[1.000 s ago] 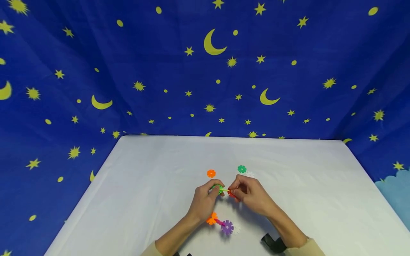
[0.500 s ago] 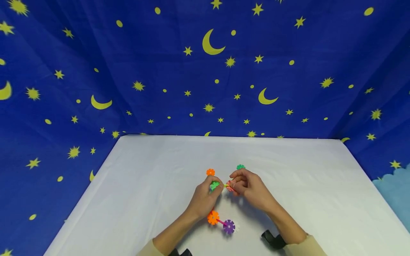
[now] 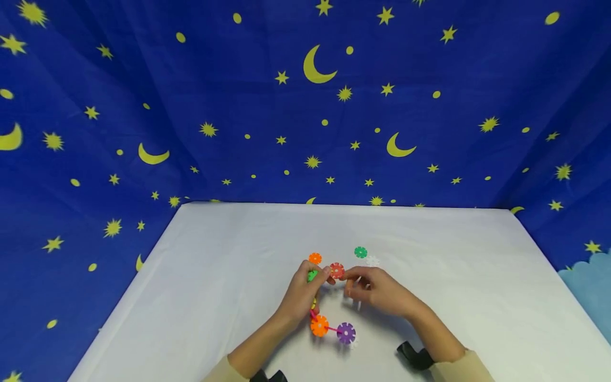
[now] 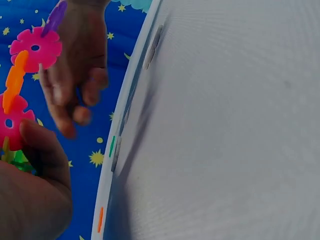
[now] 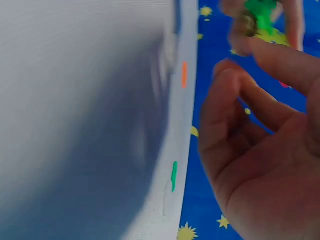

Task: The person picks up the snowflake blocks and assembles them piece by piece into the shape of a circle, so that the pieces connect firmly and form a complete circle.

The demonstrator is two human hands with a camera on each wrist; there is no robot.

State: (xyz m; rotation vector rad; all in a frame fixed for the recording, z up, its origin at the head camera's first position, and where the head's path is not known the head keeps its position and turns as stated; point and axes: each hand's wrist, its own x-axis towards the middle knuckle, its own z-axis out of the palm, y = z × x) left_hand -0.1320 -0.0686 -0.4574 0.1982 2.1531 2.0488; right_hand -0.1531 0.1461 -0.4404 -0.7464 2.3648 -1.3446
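Observation:
My left hand [image 3: 300, 294] grips a linked chain of notched plastic snowflake discs, thumb on top. A light-green disc [image 3: 312, 276] shows by its thumb, and a red disc [image 3: 337, 270] sticks out to the right. Below the palm hang yellow and pink pieces, an orange disc [image 3: 320, 326] and a purple disc [image 3: 346, 333]. In the left wrist view, a pink disc [image 4: 36, 49] joins an orange disc [image 4: 15, 80] seen edge-on. My right hand [image 3: 379, 292] is beside the red disc, fingers loosely bent, holding nothing; the right wrist view shows a gap between thumb and forefinger.
On the white tabletop [image 3: 229, 265] beyond the hands lie a loose orange disc [image 3: 315, 258], a dark-green disc [image 3: 360, 252] and a white disc [image 3: 373, 261]. Another white disc [image 3: 354, 344] lies by the purple one. A blue star-patterned curtain [image 3: 238, 95] surrounds the table.
My right hand has let go of the red disc and drawn slightly right. The red disc now faces the head camera, and my left hand has shifted a little left with the chain.

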